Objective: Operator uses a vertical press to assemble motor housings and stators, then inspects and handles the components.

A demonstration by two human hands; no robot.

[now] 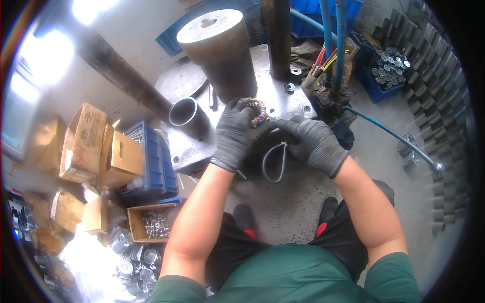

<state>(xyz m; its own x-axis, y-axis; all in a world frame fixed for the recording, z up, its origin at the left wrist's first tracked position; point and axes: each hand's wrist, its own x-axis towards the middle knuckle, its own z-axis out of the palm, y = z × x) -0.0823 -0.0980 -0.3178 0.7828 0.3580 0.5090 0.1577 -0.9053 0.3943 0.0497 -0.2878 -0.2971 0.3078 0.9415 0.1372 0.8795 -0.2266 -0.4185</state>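
Both my hands wear grey gloves and meet over the near edge of the metal press table (189, 151). My left hand (236, 132) is closed around a ring-shaped part (260, 112), which looks like a wound motor stator with red, green, white and yellow bits along its rim. Close beside it, my right hand (312, 141) has thumb and fingers drawn together toward the ring. What lies between those fingertips is too small to make out. A looped grey cable (273, 171) hangs below the hands, its upper end near my right fingers.
A thick steel cylinder (222, 60) stands behind my hands, with a short open tube (189, 116) to its left. Cardboard boxes (83, 141) and a blue crate (156, 161) are at left. A blue bin of metal parts (386, 70) and stacked metal pieces (429, 76) line the right.
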